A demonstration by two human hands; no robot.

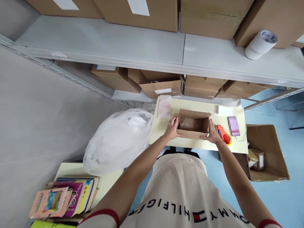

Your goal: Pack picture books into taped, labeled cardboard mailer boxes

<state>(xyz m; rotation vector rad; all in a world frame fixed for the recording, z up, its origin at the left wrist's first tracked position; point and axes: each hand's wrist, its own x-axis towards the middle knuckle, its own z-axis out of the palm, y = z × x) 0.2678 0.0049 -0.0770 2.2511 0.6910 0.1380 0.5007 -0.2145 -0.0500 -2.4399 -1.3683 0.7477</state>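
A small open cardboard box (193,134) stands on the pale yellow table (161,133), its inside facing up and no contents visible. My left hand (172,130) grips its left side, thumb along the front edge. On the opposite side my right hand (212,133) holds the box's right wall, thumb at the front corner. Just right of that hand lies an orange tape dispenser (223,134). A pinkish sheet or packet (164,106) rests near the table's back left corner.
Beyond the table, a grey shelf (118,38) carries several cartons and white tape rolls (260,45). A full white plastic bag (116,139) bulges at left, near stacked books (71,196). A blurred purple item (234,126) and white labels (225,110) lie on the table's right. A large carton (273,152) stands beside it.
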